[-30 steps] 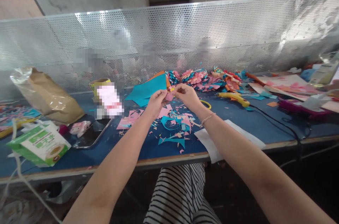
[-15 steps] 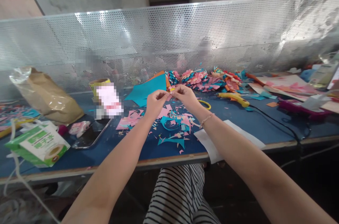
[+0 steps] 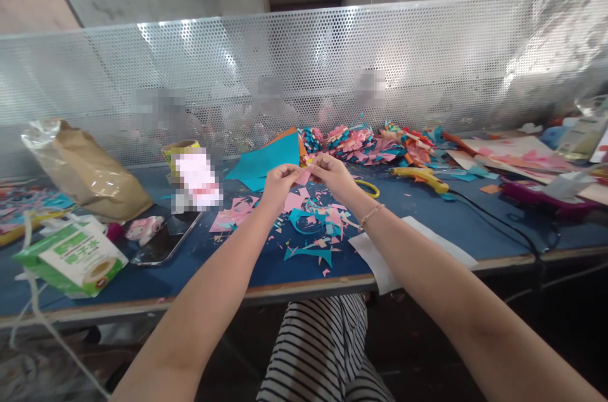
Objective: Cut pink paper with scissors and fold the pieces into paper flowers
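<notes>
My left hand [image 3: 277, 185] and my right hand [image 3: 334, 173] are raised together over the blue table [image 3: 427, 218], fingertips almost touching. Both pinch a small pink paper piece [image 3: 303, 175] between them. Beneath the hands lies a scatter of pink and teal paper scraps [image 3: 313, 225]. A teal paper sheet [image 3: 266, 161] lies just behind my left hand. A thin bracelet circles my right wrist.
Colourful folded paper pieces [image 3: 370, 142] are piled at the back. A yellow glue gun [image 3: 420, 177] with a black cord lies right, a phone [image 3: 166, 244], green carton [image 3: 71, 259] and brown bag [image 3: 85, 171] left. White paper [image 3: 408, 250] overhangs the front edge. A perforated metal screen [image 3: 427, 60] backs the table.
The hands have stayed together on the pink piece, with only small finger shifts. The view has drifted slightly.
</notes>
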Tool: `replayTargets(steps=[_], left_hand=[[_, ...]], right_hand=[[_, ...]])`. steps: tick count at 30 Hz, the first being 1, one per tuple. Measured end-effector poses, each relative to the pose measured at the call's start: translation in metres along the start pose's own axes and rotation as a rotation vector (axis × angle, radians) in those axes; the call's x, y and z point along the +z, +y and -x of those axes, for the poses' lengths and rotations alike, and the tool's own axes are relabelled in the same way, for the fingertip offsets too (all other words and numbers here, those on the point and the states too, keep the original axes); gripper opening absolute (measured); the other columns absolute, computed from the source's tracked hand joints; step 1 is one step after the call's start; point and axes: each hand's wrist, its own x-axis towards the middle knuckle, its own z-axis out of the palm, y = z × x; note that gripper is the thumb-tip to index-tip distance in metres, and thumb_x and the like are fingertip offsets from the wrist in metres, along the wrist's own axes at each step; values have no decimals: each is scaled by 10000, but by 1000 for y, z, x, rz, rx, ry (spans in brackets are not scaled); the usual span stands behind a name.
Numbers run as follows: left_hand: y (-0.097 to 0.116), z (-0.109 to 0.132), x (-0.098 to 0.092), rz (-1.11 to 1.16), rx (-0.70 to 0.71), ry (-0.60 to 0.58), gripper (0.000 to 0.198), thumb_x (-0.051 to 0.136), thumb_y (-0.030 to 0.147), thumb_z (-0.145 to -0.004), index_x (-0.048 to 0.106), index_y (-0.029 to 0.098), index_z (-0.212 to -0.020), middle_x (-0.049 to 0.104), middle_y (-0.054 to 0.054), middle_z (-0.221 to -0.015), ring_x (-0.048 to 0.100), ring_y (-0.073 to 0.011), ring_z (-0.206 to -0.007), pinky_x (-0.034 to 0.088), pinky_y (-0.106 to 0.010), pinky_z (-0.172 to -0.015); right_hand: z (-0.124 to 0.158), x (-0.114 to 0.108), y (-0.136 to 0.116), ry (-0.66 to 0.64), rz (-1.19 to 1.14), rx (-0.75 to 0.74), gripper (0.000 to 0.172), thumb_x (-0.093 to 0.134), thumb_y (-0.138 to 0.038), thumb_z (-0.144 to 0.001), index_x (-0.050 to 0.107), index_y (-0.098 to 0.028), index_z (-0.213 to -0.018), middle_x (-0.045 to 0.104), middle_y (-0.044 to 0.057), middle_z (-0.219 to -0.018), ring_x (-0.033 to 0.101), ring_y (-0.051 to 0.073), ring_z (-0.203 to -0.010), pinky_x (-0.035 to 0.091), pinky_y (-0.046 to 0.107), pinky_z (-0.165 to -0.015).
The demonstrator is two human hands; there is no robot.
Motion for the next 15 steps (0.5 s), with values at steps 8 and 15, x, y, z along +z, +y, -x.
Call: replayTargets(steps=[8, 15], left_hand=[[5, 2, 1, 103, -85, -13, 194, 710, 268, -512, 566, 156, -578, 515, 24, -574, 467, -88, -554, 382, -215, -509], [2, 1, 0, 131, -147, -17, 190, 697, 272, -525, 573, 153, -606, 532, 17, -600, 479, -88, -576, 400, -220, -548]], right_hand=[[0, 0, 4, -67, 109, 40, 383, 490, -556, -748, 442, -187, -659, 516, -29, -547, 495, 89, -474, 395, 225, -461], [5, 2, 2, -221, 293, -50, 343, 464, -486, -797, 436, -179, -647, 441, -56, -458, 402, 60, -387, 322, 203, -408]])
